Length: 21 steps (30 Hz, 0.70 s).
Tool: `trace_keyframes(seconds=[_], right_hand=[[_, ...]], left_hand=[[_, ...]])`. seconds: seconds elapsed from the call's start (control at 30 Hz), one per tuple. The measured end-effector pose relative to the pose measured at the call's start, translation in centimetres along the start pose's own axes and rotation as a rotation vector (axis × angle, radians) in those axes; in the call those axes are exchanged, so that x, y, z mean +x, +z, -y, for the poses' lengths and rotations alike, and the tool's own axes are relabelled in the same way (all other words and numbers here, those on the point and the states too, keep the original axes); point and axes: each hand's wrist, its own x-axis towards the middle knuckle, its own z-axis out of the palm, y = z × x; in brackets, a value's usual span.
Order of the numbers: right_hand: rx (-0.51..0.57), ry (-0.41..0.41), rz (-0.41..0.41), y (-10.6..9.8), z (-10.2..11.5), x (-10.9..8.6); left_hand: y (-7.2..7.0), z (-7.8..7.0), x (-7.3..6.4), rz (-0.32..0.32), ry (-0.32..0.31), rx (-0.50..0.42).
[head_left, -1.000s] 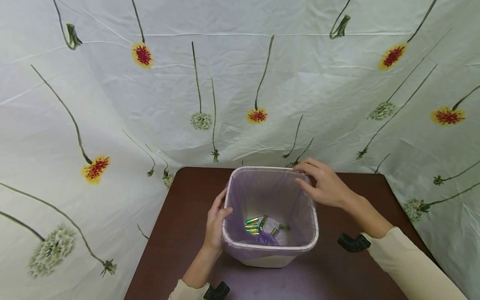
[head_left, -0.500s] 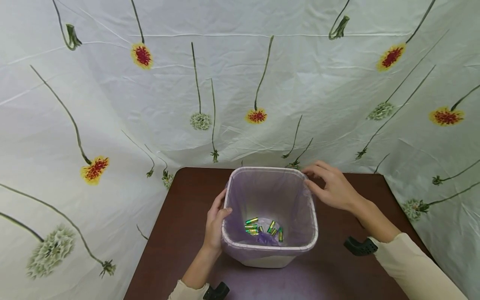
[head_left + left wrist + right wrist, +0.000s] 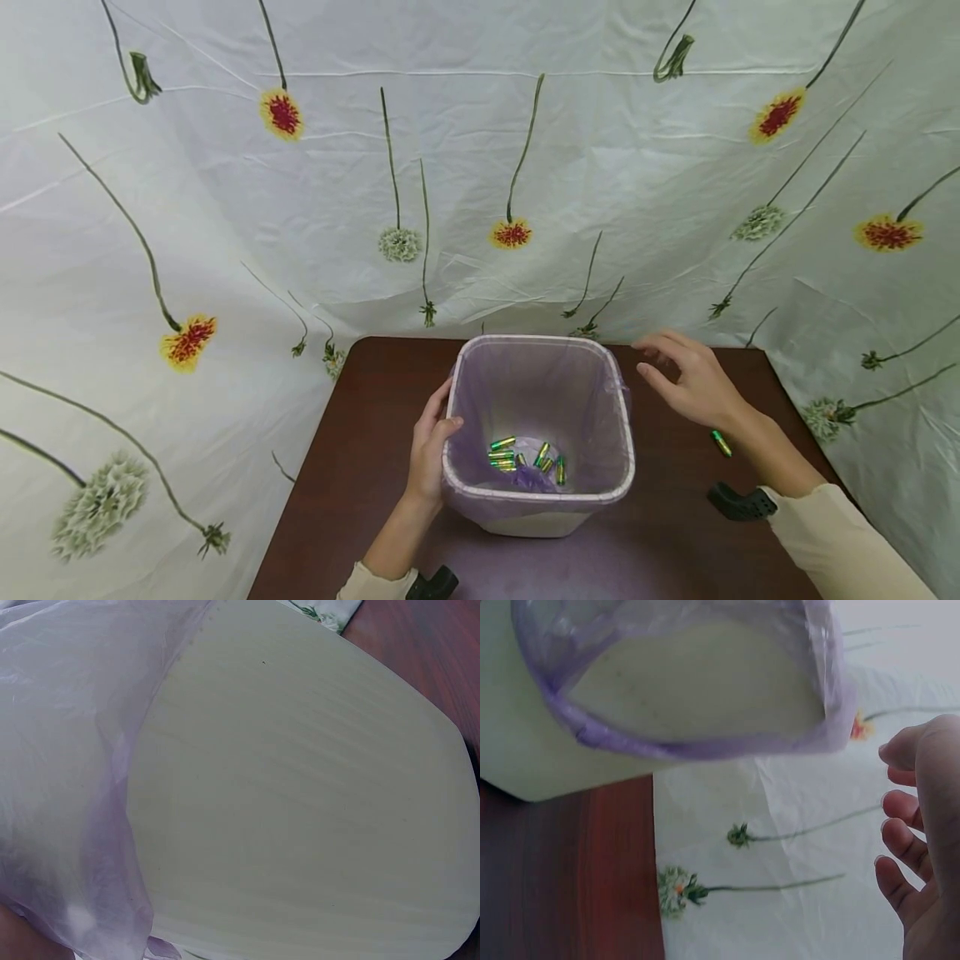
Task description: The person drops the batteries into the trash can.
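A white trash bin [image 3: 536, 523] lined with a thin purple bag [image 3: 487, 496] stands on the dark table in the head view. At its left side, my left hand [image 3: 429, 450] grips the rim, thumb over the edge and fingers outside. Several small green-and-gold batteries [image 3: 502, 455] lie on the bin's bottom by a bunched bit of purple plastic. Right of the bin, my right hand [image 3: 693, 379] hovers with loosely bent fingers, holding nothing; the right wrist view shows its fingers apart from the bag. Another battery [image 3: 722, 443] lies on the table beside the right forearm.
The dark reddish-brown table [image 3: 375, 400] ends just behind the bin. A white cloth printed with flowers [image 3: 480, 167] hangs behind and at both sides. Black wrist devices [image 3: 741, 502] sit at the sleeve cuffs.
My right hand has moved right, away from the bin's rim. Batteries that were tumbling now lie at the bottom. The battery on the table has come into view beside the forearm.
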Motion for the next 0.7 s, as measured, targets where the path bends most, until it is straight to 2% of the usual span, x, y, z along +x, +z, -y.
trace_keyframes(seconds=[0.37,0.7], right_hand=[[-0.043,0.103,-0.037,-0.8,-1.9,-2.5],[-0.094,0.149,-0.074,-1.1,-3.7,-4.6]], left_hand=[[-0.1,0.2,-0.1,-0.002,0.003,0.003],[-0.1,0.1,0.0,-0.003,0.000,0.001]])
